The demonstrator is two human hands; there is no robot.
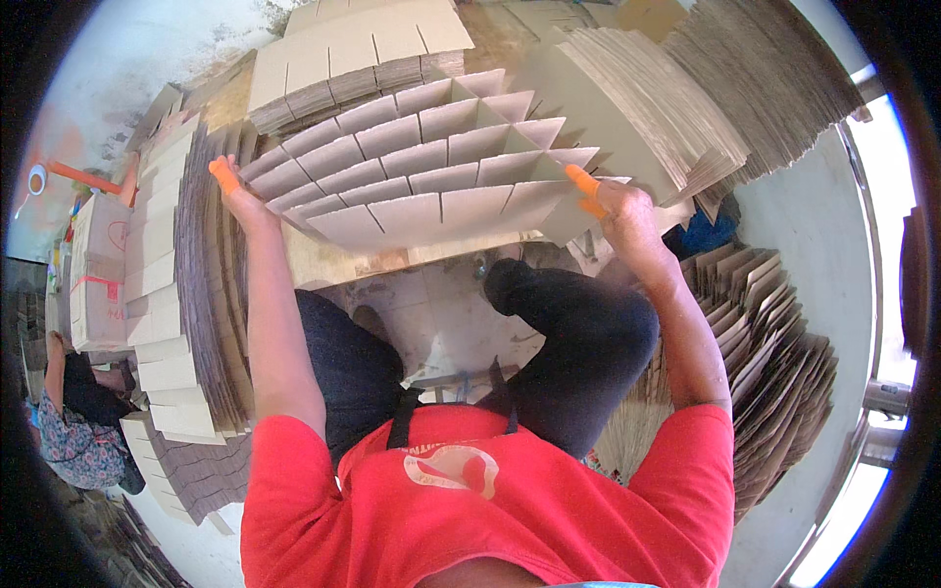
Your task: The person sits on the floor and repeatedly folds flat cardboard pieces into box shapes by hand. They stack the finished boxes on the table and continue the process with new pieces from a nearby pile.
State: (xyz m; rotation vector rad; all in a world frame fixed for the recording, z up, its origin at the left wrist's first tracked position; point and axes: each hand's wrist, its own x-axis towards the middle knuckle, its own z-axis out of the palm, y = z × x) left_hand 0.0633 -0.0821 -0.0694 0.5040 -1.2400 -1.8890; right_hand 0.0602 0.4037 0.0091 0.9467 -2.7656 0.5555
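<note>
A cardboard divider grid (441,209) of interlocked slotted strips spreads out in front of me, its cells facing up. My left hand (246,202) grips the left end, fingers pointing away along the outer edge. At the right end, my right hand (625,209) holds the strips, with fingers against the nearest corner. Orange coverings wrap some fingers of both hands. Part of the left hand's hold is hidden by the cardboard. Beneath the grid lies a wooden board (331,261), its near edge above my knees.
Slotted cardboard strips (360,59) are stacked behind the grid. More cardboard stacks stand at left (165,294), far right (757,81) and lower right (764,367). A carton (99,272) sits at left. Another person (84,441) is at far left.
</note>
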